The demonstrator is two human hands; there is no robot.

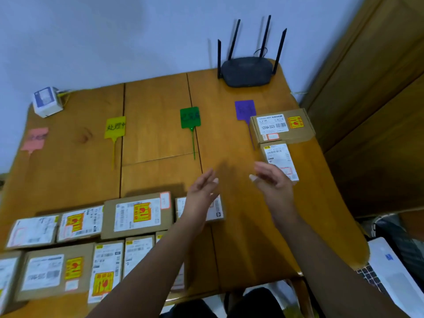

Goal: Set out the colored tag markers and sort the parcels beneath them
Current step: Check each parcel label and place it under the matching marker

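Four tag markers lie across the wooden table (241,226): pink tag (34,138) at the left, yellow tag (115,127), green tag (190,117) and purple tag (245,109) at the right. Beside the purple tag sits a brown parcel (282,126), and just in front of it a white-labelled parcel (278,157). Several cardboard parcels (137,214) lie in rows at the near left. My left hand (200,193) hovers open over the table's middle, above one small parcel (216,208). My right hand (271,179) is open and empty, next to the white-labelled parcel's near end.
A black router (246,71) with antennas stands at the back right. A small white box (47,102) sits at the back left corner. A laptop (390,271) lies off the table's right edge. A wooden door is on the right.
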